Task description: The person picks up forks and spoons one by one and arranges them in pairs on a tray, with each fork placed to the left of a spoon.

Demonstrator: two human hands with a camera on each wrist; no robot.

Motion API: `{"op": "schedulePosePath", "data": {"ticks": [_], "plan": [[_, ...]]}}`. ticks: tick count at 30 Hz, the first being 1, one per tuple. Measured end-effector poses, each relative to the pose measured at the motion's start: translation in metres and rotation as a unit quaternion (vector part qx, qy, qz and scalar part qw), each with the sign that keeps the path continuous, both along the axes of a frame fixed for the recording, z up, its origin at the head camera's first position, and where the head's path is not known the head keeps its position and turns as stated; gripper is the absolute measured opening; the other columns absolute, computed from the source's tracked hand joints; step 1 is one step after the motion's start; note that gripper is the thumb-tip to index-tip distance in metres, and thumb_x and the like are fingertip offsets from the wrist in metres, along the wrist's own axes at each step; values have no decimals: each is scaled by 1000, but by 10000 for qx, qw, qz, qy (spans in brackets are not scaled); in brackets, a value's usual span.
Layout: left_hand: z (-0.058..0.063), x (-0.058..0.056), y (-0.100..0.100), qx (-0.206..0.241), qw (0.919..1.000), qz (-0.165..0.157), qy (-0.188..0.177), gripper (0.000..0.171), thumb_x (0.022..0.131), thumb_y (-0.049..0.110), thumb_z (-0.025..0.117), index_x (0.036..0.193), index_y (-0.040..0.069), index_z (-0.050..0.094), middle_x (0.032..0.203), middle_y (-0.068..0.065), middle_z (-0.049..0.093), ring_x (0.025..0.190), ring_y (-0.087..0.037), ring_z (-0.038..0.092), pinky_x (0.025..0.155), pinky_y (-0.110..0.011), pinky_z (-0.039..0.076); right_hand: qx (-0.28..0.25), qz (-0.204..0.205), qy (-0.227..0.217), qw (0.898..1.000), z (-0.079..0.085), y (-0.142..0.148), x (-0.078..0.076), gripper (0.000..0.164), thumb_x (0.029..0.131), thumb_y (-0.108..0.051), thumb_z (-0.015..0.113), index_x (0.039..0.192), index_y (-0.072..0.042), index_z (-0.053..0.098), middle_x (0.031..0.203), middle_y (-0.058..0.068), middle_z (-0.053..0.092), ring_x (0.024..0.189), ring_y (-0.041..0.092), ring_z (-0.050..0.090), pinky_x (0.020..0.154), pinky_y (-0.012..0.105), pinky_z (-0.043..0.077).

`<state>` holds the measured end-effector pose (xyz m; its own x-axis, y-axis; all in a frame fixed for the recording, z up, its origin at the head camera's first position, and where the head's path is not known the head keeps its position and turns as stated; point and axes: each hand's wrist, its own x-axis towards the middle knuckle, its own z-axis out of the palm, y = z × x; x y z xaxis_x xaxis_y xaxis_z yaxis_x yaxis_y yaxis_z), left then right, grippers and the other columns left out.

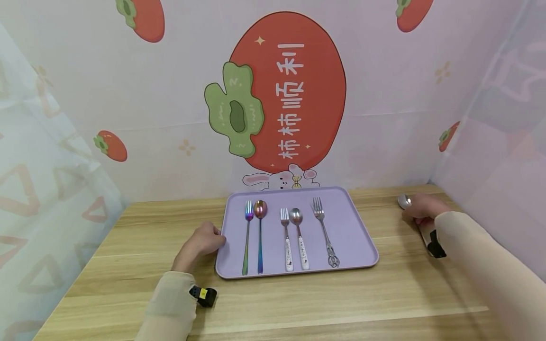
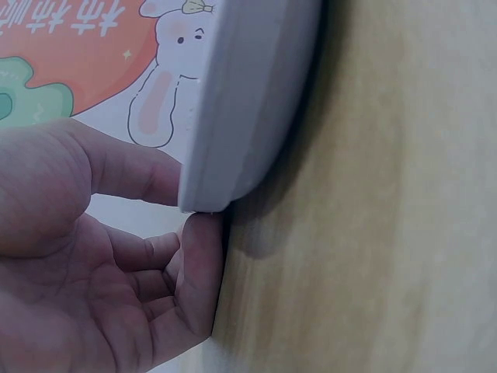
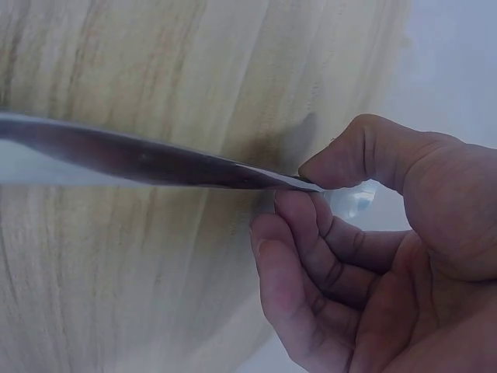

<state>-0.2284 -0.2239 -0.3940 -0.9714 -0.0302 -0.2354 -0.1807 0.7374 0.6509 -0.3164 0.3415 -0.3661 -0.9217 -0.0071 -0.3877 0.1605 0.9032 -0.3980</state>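
On the table lies a lilac tray [image 1: 356,237]. At its left edge my left hand [image 1: 206,238] pinches the rim between thumb and fingers; the left wrist view shows the tray's corner [image 2: 248,101] between them. Far right, my right hand [image 1: 426,207] pinches a silver spoon [image 1: 404,201] by its handle, the bowl pointing away. In the right wrist view the wide handle [image 3: 140,159] runs left from the fingertips. The tray bears a rainbow fork [image 1: 249,232], a rainbow spoon [image 1: 260,227], a white-handled fork [image 1: 287,241], a white-handled spoon [image 1: 300,237] and an ornate silver fork [image 1: 325,232].
The wooden table [image 1: 273,308] reaches back to a cloth backdrop [image 1: 170,94] printed with a big persimmon and a rabbit. Cloth walls stand on the left [image 1: 42,189] and right [image 1: 503,156]. The ornate fork has bare tray surface to its right.
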Motion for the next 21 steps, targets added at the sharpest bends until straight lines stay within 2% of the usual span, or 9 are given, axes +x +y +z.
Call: {"op": "schedulePosePath", "data": {"ticks": [6,10,16,21], "plan": [[0,0,-1,1,10000,-8,18,23,85,4,57,65,9,46,63,-2,44,58,-15,43,53,-27,34,-161,35,-127,9998,8,-6,0,27,84,-15,61,60,-14,48,54,-3,47,49,8,46,49,22,42],[0,1,-1,2,10000,-18,21,21,85,5,57,66,9,48,65,-3,45,60,-16,45,54,-27,35,-251,163,-36,9995,14,-10,0,26,86,-14,60,62,-13,49,55,-3,48,49,8,47,49,23,44],[0,0,-1,59,10000,-24,24,25,85,4,57,64,10,46,62,-1,43,58,-15,43,53,-27,34,-470,262,138,9985,24,-20,1,17,84,-13,59,72,-4,51,57,0,52,51,10,49,51,25,47],[-1,0,0,21,10000,-18,16,26,86,4,56,64,10,45,62,-1,42,58,-15,43,53,-27,35,-311,461,227,9982,34,-25,-1,21,89,-16,60,81,1,51,64,4,55,54,13,53,54,28,51]]}}
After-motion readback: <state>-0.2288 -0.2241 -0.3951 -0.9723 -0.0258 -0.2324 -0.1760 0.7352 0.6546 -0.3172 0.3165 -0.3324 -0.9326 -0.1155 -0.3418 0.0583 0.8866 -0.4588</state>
